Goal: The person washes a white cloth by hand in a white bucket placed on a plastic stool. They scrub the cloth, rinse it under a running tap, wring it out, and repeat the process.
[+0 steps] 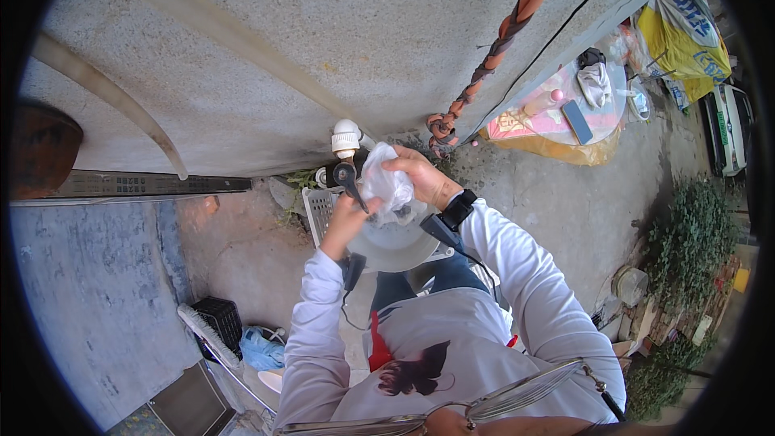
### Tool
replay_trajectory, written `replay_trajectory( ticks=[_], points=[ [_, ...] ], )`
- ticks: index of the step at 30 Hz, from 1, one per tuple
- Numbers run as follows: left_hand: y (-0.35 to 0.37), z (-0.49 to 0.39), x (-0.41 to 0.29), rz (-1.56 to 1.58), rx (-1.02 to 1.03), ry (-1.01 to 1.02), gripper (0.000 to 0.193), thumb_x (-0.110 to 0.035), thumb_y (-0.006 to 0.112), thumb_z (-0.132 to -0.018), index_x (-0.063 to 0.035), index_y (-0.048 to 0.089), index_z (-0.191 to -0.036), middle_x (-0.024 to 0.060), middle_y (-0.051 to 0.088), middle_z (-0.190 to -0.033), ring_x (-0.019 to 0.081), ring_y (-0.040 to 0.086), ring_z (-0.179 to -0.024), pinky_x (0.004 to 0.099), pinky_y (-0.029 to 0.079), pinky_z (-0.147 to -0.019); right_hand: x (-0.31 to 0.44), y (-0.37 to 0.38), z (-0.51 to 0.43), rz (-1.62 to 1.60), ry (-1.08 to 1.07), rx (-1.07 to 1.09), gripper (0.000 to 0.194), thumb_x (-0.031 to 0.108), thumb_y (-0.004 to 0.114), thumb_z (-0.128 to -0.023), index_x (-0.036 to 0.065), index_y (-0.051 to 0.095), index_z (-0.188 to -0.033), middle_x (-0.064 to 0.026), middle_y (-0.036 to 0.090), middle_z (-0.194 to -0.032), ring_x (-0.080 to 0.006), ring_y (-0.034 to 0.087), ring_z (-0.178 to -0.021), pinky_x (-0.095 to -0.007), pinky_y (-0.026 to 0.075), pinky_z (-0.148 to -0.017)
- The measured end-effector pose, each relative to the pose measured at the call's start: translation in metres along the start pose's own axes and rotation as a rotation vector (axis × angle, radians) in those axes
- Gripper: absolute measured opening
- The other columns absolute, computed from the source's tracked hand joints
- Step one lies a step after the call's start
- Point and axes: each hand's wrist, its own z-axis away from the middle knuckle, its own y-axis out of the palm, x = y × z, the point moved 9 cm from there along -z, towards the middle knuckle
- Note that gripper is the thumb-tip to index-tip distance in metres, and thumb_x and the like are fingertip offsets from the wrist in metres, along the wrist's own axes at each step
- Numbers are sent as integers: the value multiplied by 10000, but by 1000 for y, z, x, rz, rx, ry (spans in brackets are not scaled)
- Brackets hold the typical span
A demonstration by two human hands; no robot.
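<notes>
Both hands are raised over a pale round basin [396,248] below a wall tap [346,174] with a dark lever handle. Between them is a crumpled, translucent white plastic bag [387,184]. My right hand [421,175] grips its upper right side, thumb and fingers closed on the plastic. My left hand [348,221] is at the bag's lower left, partly behind the tap's lever, with its fingertips against the plastic. Something dark shows at the bag's lower edge; I cannot tell what it is. The basin rests on a white plastic crate or stand [318,209].
A braided orange and grey rope [484,66] hangs by the concrete wall. Right of it, a covered table [560,106] holds a phone [577,122], a bottle [543,102] and cloths. A black crate [218,322] and a blue bag [261,348] lie at lower left.
</notes>
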Motion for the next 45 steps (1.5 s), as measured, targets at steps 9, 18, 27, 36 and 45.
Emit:
replay_trajectory(
  ticks=[9, 18, 27, 36, 45],
  points=[
    [-42, 9, -20, 539, -304, 105, 234, -137, 460, -968, -44, 512, -1176, 10, 577, -954, 91, 541, -862, 257, 457, -775, 1, -16, 3, 445, 2, -6, 625, 202, 784, -711, -44, 482, -1200, -140, 606, -1092, -211, 588, -1005, -304, 451, -874],
    [-35, 9, -26, 400, -211, -37, 196, -180, 652, -874, -29, 613, -992, -14, 604, -859, 72, 548, -770, 235, 448, -706, 1, 0, 4, 1457, -107, 53, 613, 329, 762, -726, -50, 506, -1135, -169, 622, -1037, -261, 575, -999, -362, 436, -852],
    [-31, 19, -12, -136, 42, -212, 381, -170, 719, -787, -3, 619, -1115, 5, 652, -912, 89, 573, -806, 255, 463, -735, 0, -31, -1, 91, 22, -204, 240, 153, 576, -850, -1, 574, -1034, -103, 628, -937, -217, 631, -842, -327, 558, -631],
    [-22, 24, -22, 420, -62, -80, 377, -129, 549, -920, -31, 504, -1281, 3, 631, -1037, 78, 581, -825, 235, 470, -744, -6, -49, 3, 251, 34, -230, 358, 215, 608, -848, -45, 547, -1087, -135, 624, -1002, -215, 646, -844, -335, 567, -685],
    [-13, 0, -38, 79, -124, -21, 294, -150, 634, -876, -26, 577, -1136, -12, 620, -957, 59, 557, -758, 220, 452, -636, -42, -25, -6, 482, 23, -28, 360, 302, 681, -857, 10, 595, -1050, -48, 639, -920, -106, 585, -800, -264, 467, -696]
  ],
)
